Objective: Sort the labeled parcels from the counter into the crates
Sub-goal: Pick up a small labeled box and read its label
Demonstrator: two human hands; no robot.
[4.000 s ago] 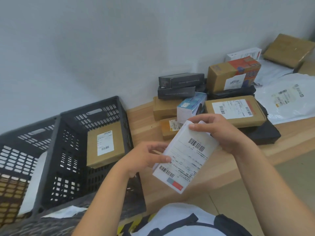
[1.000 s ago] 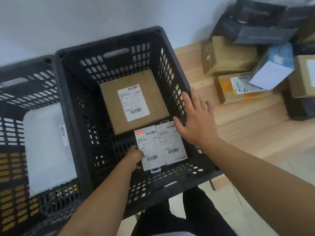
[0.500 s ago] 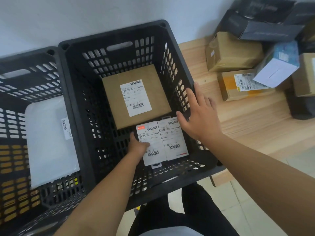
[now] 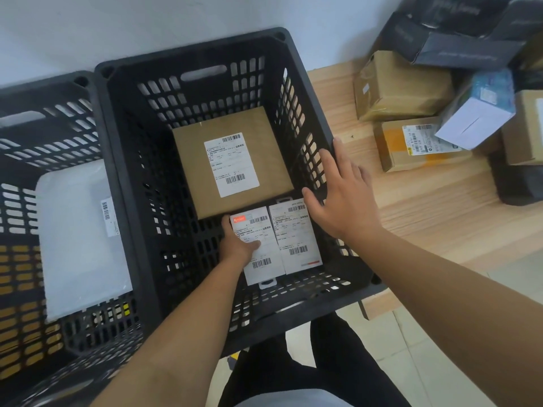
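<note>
Wooden surface (image 4: 426, 230) fills the right side. At its left end sits the big crate (image 4: 308, 83), black and slotted, with the left crate (image 4: 88, 92) just beside it, rim to rim. In the left crate lies a white mailer (image 4: 76, 245), flat, with a barcode label along its right edge.

Over to the big crate: a brown box (image 4: 235, 160) lies flat in the far half, label up.

On the surface, far right, is the waiting pile. There are black boxes (image 4: 458, 39) at the back, a plain carton (image 4: 402, 86) in front of them and a labelled carton (image 4: 411, 145) nearer still. A blue box (image 4: 482, 113) is tilted across that one.

Now the hands. Right hand (image 4: 343, 201) is spread above the big crate's right wall, fingers straight and released, grasping nothing. Whether it touches the wall I cannot tell.

Left hand (image 4: 238, 245) is down inside the crate. Its thumb is on top of the left pack (image 4: 264, 265) and its fingers curl round the pack's left edge, so it is grasping it. The left pack lies flat in the crate's near half, label up, right against the brown box's near edge. The right pack (image 4: 296, 236) lies just beside it, edge to edge, also label up.
</note>
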